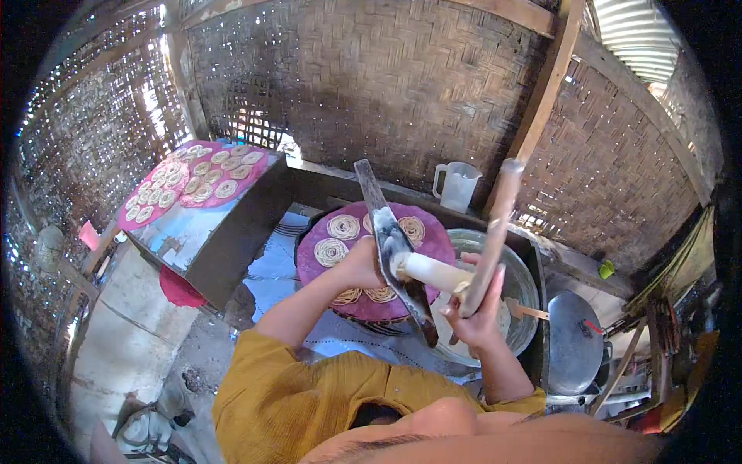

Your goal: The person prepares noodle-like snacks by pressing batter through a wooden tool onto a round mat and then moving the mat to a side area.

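My left hand [364, 264] grips a long dark wooden press board [400, 246] that widens around its middle. A pale cylinder [435, 271], the plunger of the press, has its left end at the board's middle. My right hand [484, 310] is wrapped around the wooden crossbar [497, 226] at the plunger's other end. Under the press lies a round purple mat [310, 278] bearing several coiled strands of dough [343, 227]. A metal basin [528, 330] holding pale dough or batter sits below my right hand, which partly hides it. A spatula handle [532, 312] crosses the basin's rim.
Several dough coils lie on pink round mats [188, 184] atop a box [232, 243] at left. A plastic measuring jug [458, 187] stands behind the basin. At right are a metal pan or lid [574, 348] and a small green object [606, 269]. A woven bamboo wall [394, 87] rises behind.
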Tool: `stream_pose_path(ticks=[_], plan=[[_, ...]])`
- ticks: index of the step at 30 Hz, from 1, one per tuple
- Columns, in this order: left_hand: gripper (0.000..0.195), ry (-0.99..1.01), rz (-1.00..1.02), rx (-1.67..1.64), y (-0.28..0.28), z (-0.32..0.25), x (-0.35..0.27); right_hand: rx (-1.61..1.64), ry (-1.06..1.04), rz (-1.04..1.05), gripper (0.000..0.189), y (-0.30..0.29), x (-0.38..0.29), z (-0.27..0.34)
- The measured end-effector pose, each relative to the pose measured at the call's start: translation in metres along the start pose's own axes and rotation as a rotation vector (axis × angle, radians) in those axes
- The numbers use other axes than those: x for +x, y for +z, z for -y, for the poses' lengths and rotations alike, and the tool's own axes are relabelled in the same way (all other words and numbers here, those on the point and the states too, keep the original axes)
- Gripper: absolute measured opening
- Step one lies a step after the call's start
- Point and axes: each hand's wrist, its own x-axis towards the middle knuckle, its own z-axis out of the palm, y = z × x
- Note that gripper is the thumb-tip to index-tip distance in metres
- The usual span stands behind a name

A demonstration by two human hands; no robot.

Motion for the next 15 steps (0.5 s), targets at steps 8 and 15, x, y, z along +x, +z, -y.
stream_pose_path(ticks=[8,15], plan=[[0.03,0.247,0.037,0.64,0.0,0.012,0.011,-0.402,-0.147,0.23,0.089,-0.008,0.016,0.014],[0.067,-0.193,0.29,0.096,0.011,0.044,0.005,-0.402,0.053,0.348,0.088,0.009,0.021,0.02]])
